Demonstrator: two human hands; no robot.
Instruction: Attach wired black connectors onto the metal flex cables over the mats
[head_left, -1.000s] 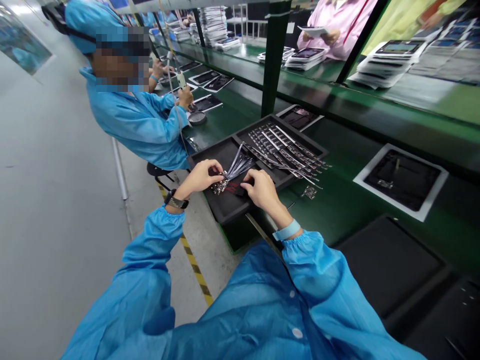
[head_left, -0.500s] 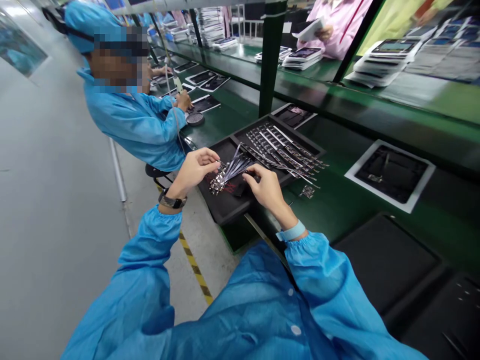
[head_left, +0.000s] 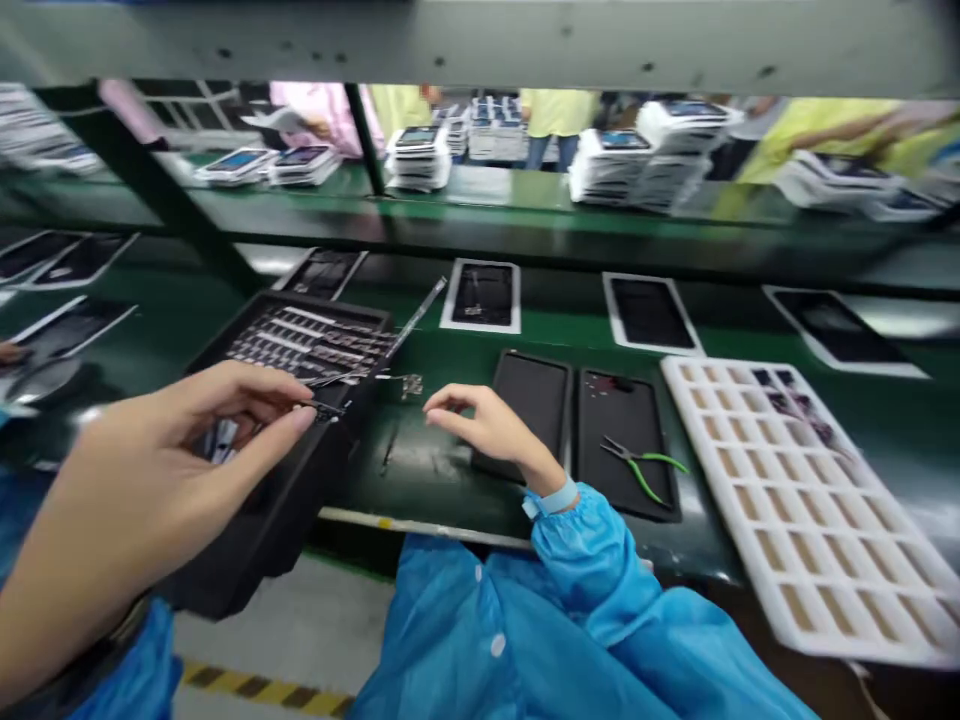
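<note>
Your left hand: nearest to you, raised over the near corner of the black tray; thumb and forefinger pinched shut on a thin strip part, a small dark piece held at the fingertips above the tray edge.

Your right hand: just beyond your blue sleeve, hovering over the green desk; fingers curled loosely downward, holding nothing, not touching the surface as far as can be told.

Small metal part: lying on the desk between your two hands, just past the right fingertips.

Two dark mats: side by side on the desk, directly right of your right hand. Green-handled pliers rest on the right-hand one.

White compartment tray: farther right of the pliers, many square pockets, a few far pockets holding dark pieces.

Rows of strip parts: in the far section of the black tray, beyond your left hand; one long strip sticks out over the tray edge.

White-framed panels: in a row across the desk, beyond both hands.

Upper shelf: farthest, carrying stacks of white trays; other people in pink and yellow behind it.
</note>
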